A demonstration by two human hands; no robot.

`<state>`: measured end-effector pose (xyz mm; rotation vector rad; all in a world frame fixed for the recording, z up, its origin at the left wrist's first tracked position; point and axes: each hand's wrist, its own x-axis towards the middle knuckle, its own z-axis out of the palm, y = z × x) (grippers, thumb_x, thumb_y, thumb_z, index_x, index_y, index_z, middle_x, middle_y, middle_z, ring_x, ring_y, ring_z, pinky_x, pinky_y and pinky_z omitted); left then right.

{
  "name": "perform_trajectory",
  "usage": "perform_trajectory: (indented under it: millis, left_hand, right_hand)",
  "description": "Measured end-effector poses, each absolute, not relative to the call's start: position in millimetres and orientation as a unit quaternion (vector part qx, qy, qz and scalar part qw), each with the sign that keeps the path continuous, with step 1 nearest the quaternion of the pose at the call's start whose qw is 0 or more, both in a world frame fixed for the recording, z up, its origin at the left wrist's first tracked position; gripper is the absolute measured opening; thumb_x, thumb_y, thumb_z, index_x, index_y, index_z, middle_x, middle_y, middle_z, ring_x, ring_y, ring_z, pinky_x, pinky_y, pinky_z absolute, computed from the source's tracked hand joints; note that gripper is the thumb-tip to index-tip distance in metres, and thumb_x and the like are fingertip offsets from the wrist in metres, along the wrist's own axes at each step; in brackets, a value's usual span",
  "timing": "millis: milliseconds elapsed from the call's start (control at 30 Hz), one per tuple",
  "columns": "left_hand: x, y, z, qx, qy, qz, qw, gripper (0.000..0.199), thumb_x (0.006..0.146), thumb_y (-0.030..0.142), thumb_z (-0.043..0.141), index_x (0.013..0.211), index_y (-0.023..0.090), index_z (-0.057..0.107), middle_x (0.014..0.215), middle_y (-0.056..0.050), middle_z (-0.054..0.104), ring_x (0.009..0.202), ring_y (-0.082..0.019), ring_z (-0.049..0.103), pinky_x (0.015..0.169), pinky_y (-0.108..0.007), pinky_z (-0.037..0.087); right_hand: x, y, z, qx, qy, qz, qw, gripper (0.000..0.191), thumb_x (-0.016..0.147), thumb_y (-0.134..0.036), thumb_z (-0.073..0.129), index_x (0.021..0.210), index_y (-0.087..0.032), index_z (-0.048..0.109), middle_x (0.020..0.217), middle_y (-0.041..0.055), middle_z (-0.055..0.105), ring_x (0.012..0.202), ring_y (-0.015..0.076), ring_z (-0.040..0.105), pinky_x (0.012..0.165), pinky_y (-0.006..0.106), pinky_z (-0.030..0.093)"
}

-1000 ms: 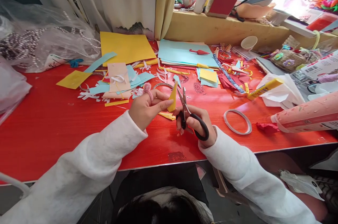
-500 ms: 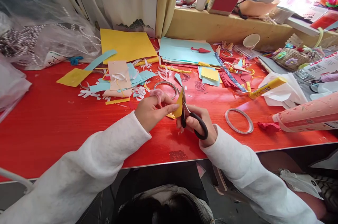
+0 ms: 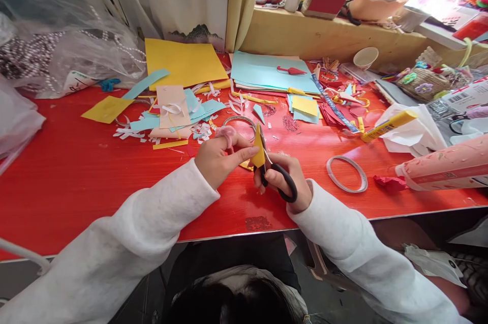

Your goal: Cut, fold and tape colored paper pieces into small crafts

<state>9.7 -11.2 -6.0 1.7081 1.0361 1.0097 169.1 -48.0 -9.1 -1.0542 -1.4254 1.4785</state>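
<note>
Between thumb and fingers, my left hand (image 3: pixel 219 158) pinches a small piece of yellow paper (image 3: pixel 258 148). A fuzzy pink ring (image 3: pixel 226 134) sits on one of its fingers. My right hand (image 3: pixel 290 179) grips black-handled scissors (image 3: pixel 287 186), thumb through one loop. The blades point away from me and lie along the right edge of the yellow paper, partly hidden by it. Just beyond my left fingers a roll of tape (image 3: pixel 239 119) lies on the table, and a small light-blue paper scrap (image 3: pixel 258 113) is close to the blade tips.
Paper scraps (image 3: pixel 173 105) are heaped left of centre on the red table (image 3: pixel 76 176). Behind lie a yellow sheet (image 3: pixel 183 64) and light-blue sheets (image 3: pixel 267 72). At right are another tape roll (image 3: pixel 346 174), a glue stick (image 3: pixel 389 126) and a pink cylinder (image 3: pixel 442 166).
The yellow paper has turned slightly in my left fingers and now covers more of the scissor blades. My right hand has shifted a little to the left.
</note>
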Motion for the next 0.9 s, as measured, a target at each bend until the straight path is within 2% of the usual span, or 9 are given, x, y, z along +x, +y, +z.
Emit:
perform_trajectory:
  millis: [533,733,900]
  left_hand:
    - [10.0,-10.9,-1.6,0.706,0.412,0.420,0.394,0.022,0.072,0.038,0.060,0.068,0.018,0.067,0.063,0.001,0.062,0.058,-0.010,0.050,0.060,-0.025,0.042]
    - [8.9,-10.9,-2.8,0.706,0.417,0.413,0.397,0.024,0.072,0.041,0.060,0.069,0.018,0.067,0.064,0.000,0.062,0.059,-0.010,0.049,0.060,-0.026,0.041]
    - [10.2,-10.2,-1.8,0.703,0.408,0.412,0.411,0.024,0.074,0.039,0.058,0.067,0.018,0.065,0.066,0.001,0.062,0.062,-0.011,0.049,0.065,-0.027,0.041]
  right_hand:
    - [167.3,-49.2,-9.0,-0.452,-0.542,0.576,0.413,0.037,0.059,-0.048,0.069,0.066,-0.014,0.055,0.043,-0.0056,0.048,0.033,0.0060,0.043,0.034,0.020,0.035]
    - [167.8,-49.4,-10.9,-0.461,-0.539,0.569,0.417,0.035,0.060,-0.045,0.071,0.071,-0.013,0.058,0.041,-0.0063,0.048,0.031,0.0056,0.042,0.032,0.019,0.035]
    - [166.3,-49.6,-10.7,-0.472,-0.534,0.567,0.412,0.037,0.056,-0.044,0.073,0.070,-0.013,0.058,0.040,-0.0062,0.048,0.031,0.0059,0.041,0.030,0.020,0.033]
